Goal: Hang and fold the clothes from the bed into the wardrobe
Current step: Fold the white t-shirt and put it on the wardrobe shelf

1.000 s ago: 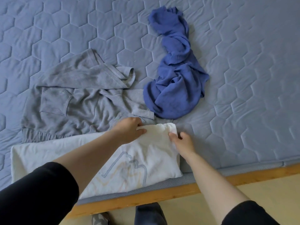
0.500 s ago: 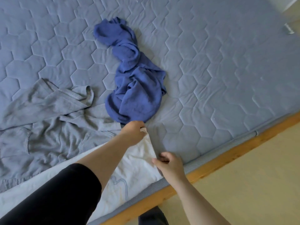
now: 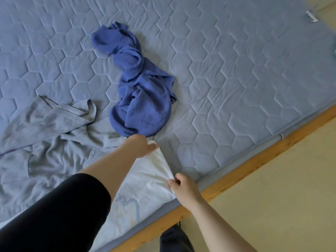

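Note:
A white printed T-shirt (image 3: 145, 180) lies flat along the near edge of the bed. My left hand (image 3: 141, 146) grips its far corner, close to the blue garment. My right hand (image 3: 183, 186) pinches its near corner by the bed edge. The shirt's right edge is stretched between the two hands. A crumpled blue garment (image 3: 141, 99) lies in a heap just beyond my left hand. A grey garment (image 3: 51, 139) is spread out, wrinkled, at the left, partly behind my left arm.
The quilted blue mattress (image 3: 245, 79) fills most of the view. A wooden bed frame (image 3: 254, 160) runs diagonally at the lower right, with beige floor (image 3: 281, 206) beyond it. A small white object (image 3: 311, 16) lies at the top right.
The view has swung and tilted, so the bed edge now runs diagonally. My hands have moved apart along the shirt's right edge, from side by side at its top to opposite corners.

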Available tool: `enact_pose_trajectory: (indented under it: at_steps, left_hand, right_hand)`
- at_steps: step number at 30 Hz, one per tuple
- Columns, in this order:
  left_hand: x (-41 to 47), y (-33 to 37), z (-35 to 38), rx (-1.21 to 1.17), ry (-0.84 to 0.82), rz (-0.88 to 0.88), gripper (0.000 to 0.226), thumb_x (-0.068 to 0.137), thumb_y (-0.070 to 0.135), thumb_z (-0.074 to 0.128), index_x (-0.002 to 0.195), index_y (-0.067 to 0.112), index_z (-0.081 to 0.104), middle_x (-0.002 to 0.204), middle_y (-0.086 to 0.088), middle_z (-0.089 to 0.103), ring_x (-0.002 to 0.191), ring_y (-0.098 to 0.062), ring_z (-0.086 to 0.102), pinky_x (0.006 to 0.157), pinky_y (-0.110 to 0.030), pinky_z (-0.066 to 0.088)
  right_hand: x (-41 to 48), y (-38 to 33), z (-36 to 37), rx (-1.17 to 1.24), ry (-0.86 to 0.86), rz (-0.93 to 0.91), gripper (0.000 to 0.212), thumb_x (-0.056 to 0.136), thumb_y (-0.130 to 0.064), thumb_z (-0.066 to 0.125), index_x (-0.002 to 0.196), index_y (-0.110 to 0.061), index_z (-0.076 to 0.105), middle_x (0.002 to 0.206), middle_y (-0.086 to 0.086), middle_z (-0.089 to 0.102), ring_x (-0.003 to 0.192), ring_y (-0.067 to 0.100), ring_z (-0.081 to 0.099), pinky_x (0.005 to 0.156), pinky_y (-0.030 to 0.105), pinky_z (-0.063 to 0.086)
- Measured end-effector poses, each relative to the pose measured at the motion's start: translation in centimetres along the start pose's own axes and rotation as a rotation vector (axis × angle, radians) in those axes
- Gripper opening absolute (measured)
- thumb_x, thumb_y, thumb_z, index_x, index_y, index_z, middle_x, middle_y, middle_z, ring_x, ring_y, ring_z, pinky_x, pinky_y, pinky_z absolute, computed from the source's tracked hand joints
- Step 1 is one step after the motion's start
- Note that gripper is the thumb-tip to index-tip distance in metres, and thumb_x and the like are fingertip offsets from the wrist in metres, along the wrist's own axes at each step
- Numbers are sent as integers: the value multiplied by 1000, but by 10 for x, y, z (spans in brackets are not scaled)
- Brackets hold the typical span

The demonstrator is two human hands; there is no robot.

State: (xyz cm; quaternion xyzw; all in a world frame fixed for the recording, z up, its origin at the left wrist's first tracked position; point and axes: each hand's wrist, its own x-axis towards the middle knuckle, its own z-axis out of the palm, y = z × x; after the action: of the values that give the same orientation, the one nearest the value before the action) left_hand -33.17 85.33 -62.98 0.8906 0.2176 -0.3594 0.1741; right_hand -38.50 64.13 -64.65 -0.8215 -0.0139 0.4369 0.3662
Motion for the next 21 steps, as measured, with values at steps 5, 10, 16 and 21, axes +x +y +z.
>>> enact_pose_trajectory:
  at_steps: [5,10,16,21]
  left_hand:
    - [2,14,-8,139,-34,1,62,94,62,35,105,7,62,107,-11,62,103,-28,58,85,-34,44]
    - [5,7,-12,-39,-94,87,36,90,43,59,68,17,49,70,2,45,69,-17,45,57,-25,34]
    - [-5,-2,-13,-386,9,252,27,85,25,69,60,31,60,56,13,54,55,-4,46,52,-17,35]
    - [-13,-2,-10,-431,119,355,11,87,23,66,79,28,72,69,16,65,68,5,57,56,-7,40]
  right_hand:
    - [-2,1,-1,13,-2,-8,36,97,-28,49,67,-18,34,61,-5,34,53,8,31,42,14,27]
    - [-4,3,-1,30,12,-19,33,96,-27,50,68,-16,36,60,-4,34,52,8,30,43,16,28]
    - [-10,4,1,147,38,-36,26,91,-28,53,71,-16,41,63,-5,41,55,9,36,49,19,29]
    - [-15,-4,9,264,-93,39,27,77,-45,67,101,-33,59,96,-14,70,86,1,66,76,27,57]
